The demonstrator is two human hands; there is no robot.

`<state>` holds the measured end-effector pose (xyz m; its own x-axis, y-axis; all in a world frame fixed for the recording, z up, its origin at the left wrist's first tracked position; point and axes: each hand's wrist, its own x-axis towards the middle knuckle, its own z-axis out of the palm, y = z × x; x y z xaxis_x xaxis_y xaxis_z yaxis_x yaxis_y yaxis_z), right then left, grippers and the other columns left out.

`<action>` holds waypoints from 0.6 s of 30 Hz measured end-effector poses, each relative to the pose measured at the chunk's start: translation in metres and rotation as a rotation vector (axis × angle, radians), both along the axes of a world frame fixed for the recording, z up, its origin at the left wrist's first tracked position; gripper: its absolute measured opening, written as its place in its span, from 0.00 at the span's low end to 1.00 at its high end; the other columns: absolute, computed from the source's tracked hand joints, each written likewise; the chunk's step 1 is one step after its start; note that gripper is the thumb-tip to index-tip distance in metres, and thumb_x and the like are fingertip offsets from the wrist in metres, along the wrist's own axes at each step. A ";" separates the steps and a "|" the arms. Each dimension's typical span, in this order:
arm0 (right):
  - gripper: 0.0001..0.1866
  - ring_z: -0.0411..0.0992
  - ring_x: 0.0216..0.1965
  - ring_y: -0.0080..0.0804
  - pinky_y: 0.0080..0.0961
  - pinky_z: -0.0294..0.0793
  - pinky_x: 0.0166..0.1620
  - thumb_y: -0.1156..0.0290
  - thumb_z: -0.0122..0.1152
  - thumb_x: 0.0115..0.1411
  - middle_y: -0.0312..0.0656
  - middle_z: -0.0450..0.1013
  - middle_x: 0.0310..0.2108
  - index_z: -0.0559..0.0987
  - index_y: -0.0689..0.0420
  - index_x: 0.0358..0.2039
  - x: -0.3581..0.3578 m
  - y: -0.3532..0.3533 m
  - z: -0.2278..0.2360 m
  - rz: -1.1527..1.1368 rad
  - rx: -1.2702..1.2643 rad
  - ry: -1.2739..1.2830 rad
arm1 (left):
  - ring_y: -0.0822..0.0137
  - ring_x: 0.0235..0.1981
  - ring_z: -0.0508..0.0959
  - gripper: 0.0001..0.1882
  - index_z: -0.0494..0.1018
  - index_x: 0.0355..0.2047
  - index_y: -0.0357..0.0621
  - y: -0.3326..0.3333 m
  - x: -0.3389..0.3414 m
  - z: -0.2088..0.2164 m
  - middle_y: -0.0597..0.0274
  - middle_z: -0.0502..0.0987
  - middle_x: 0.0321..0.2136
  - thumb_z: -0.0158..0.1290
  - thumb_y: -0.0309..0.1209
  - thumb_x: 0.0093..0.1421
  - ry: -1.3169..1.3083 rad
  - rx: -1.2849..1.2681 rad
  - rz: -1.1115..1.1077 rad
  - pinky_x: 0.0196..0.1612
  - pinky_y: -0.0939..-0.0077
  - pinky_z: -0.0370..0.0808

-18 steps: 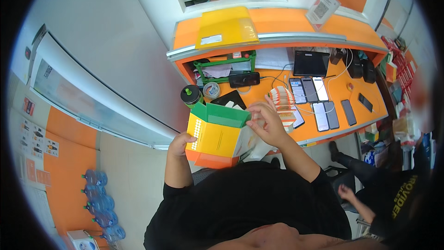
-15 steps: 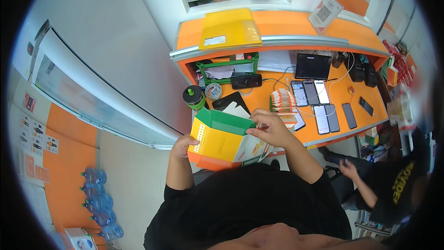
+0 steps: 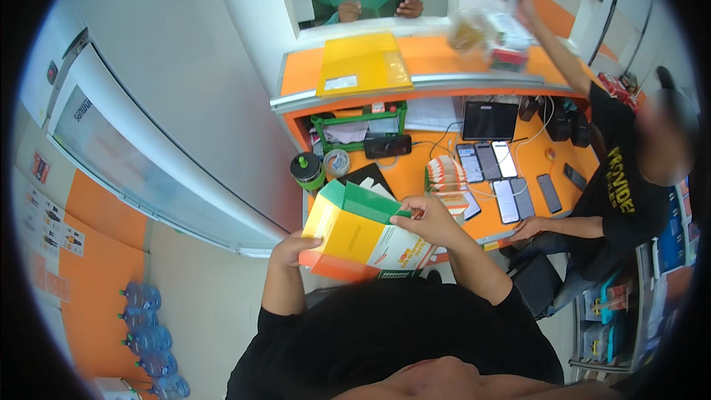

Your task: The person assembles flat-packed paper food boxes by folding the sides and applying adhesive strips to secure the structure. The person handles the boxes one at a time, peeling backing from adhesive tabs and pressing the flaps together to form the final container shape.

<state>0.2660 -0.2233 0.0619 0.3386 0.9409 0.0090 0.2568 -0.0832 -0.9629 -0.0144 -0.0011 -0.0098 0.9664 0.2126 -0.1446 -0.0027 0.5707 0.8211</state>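
Yellow carton (image 3: 344,237) (green-flapped); left hand (image 3: 290,251) grips it.

An orange wall (image 3: 105,258) borders the pale floor (image 3: 211,300).

Free desk strip (image 3: 415,168) between black flat object (image 3: 362,174) and striped stack (image 3: 446,173); tumbler (image 3: 305,169) left, carton (image 3: 354,234) on near side

Carton (image 3: 348,234), 1: card; yellow panel, printed white panel at right, green section along far side, orange flap at near side. State: flaps unfolded. Pose: tilted. Location: between left hand (image 3: 293,250) at left edge, right hand (image 3: 429,221) at upper right.
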 end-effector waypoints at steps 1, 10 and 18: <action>0.09 0.71 0.28 0.14 0.17 0.70 0.32 0.70 0.71 0.59 0.32 0.76 0.25 0.80 0.61 0.29 0.000 -0.001 0.003 -0.001 0.027 0.004 | 0.60 0.55 0.76 0.26 0.69 0.59 0.30 -0.002 0.004 0.025 0.50 0.76 0.55 0.57 0.31 0.63 0.029 0.194 -0.010 0.60 0.65 0.70; 0.13 0.78 0.31 0.29 0.27 0.78 0.37 0.67 0.71 0.59 0.44 0.79 0.32 0.82 0.63 0.38 -0.029 -0.015 0.008 0.042 0.044 -0.109 | 0.75 0.42 0.78 0.18 0.75 0.49 0.33 -0.026 0.009 0.101 0.64 0.82 0.41 0.63 0.28 0.61 0.201 0.804 0.049 0.47 0.77 0.76; 0.14 0.77 0.43 0.27 0.27 0.75 0.48 0.65 0.61 0.67 0.42 0.80 0.38 0.79 0.61 0.47 -0.037 -0.007 0.002 0.283 0.091 0.014 | 0.77 0.36 0.78 0.19 0.77 0.49 0.35 -0.035 -0.001 0.085 0.64 0.83 0.35 0.65 0.32 0.60 0.145 0.897 0.085 0.42 0.77 0.76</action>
<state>0.2288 -0.2305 0.0640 0.0633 0.9935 0.0944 0.2441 0.0763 -0.9667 -0.0156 -0.0365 0.0753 0.9276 0.3735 -0.0096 0.1224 -0.2795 0.9523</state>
